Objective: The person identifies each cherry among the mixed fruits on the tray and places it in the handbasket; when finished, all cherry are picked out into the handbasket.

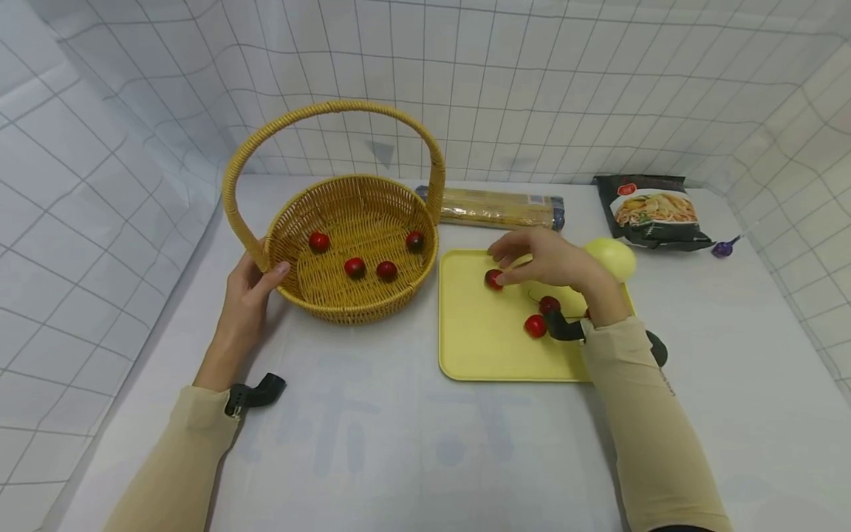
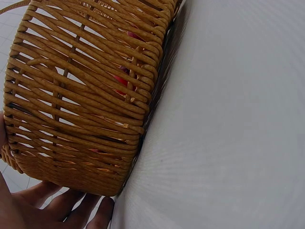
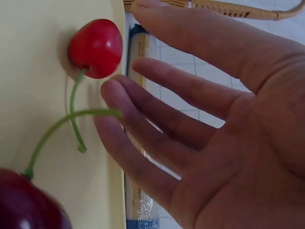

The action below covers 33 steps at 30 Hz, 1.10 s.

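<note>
My left hand (image 1: 246,299) grips the near-left rim of a woven basket (image 1: 359,314), thumb over the edge and fingers against the outer wall. Several red cherries (image 1: 319,241) lie inside; some show through the weave in the left wrist view. My right hand (image 1: 548,258) hovers over a yellow tray (image 1: 465,355), its fingers relaxed and parted. Close by its fingertips is a red cherry (image 3: 96,48) with a green stem, a small gap showing between them. A darker cherry (image 3: 26,202) is nearer the right wrist camera. Other cherries (image 1: 535,326) lie on the tray, one partly hidden by the wrist.
A pale yellow round object (image 1: 613,258) is at the tray's far right, behind my right wrist. Behind the tray lies a long clear-wrapped packet (image 1: 495,208). Farther right are a black noodle packet (image 1: 654,213) and a small purple wrapped item (image 1: 724,248). The basket's tall handle (image 1: 332,108) arches upward.
</note>
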Each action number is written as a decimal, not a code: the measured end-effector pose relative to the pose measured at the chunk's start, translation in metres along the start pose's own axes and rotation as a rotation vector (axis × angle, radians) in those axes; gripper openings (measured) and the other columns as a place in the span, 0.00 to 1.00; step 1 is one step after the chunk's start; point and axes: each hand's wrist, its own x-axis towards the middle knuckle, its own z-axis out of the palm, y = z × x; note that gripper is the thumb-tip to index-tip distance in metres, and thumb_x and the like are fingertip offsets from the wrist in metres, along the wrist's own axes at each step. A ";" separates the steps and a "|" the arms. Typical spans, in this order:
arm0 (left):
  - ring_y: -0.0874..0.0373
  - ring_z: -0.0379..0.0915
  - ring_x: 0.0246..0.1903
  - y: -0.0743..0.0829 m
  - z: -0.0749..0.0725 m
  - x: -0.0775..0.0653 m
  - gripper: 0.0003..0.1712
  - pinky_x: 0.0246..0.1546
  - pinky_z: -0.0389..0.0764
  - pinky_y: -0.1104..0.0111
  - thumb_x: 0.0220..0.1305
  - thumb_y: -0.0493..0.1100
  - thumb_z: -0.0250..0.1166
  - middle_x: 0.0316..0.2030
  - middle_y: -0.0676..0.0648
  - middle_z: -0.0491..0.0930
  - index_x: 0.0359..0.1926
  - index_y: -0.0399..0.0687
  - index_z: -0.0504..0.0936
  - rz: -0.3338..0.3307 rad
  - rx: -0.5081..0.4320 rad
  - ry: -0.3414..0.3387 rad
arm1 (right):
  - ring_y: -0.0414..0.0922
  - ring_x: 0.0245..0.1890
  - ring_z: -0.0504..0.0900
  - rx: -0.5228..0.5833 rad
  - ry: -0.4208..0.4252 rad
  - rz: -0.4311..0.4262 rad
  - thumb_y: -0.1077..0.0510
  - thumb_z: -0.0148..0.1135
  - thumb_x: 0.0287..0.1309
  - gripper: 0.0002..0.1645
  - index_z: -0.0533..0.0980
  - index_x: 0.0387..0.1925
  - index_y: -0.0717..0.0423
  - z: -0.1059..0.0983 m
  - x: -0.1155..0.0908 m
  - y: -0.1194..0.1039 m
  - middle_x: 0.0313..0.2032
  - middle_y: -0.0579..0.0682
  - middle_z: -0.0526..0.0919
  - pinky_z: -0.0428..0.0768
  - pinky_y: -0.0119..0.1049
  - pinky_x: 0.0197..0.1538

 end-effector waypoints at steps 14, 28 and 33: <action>0.52 0.64 0.69 -0.001 0.000 0.000 0.33 0.63 0.67 0.77 0.76 0.43 0.61 0.69 0.41 0.71 0.77 0.44 0.67 0.005 0.015 -0.001 | 0.51 0.51 0.84 -0.079 -0.018 0.051 0.61 0.76 0.61 0.20 0.84 0.54 0.59 0.015 0.012 0.004 0.50 0.55 0.88 0.78 0.46 0.56; 0.52 0.65 0.67 -0.001 -0.001 0.000 0.32 0.62 0.68 0.78 0.75 0.43 0.61 0.67 0.41 0.72 0.76 0.43 0.67 0.007 0.011 0.001 | 0.52 0.51 0.85 -0.114 0.017 0.052 0.61 0.78 0.58 0.16 0.85 0.48 0.59 0.017 0.013 -0.001 0.46 0.55 0.88 0.81 0.44 0.51; 0.52 0.66 0.67 -0.001 0.000 0.001 0.32 0.62 0.69 0.78 0.75 0.42 0.61 0.67 0.42 0.72 0.76 0.42 0.67 0.008 0.003 0.001 | 0.54 0.50 0.88 -0.110 0.065 0.006 0.63 0.78 0.59 0.17 0.84 0.50 0.60 0.018 0.014 -0.004 0.47 0.57 0.88 0.85 0.48 0.55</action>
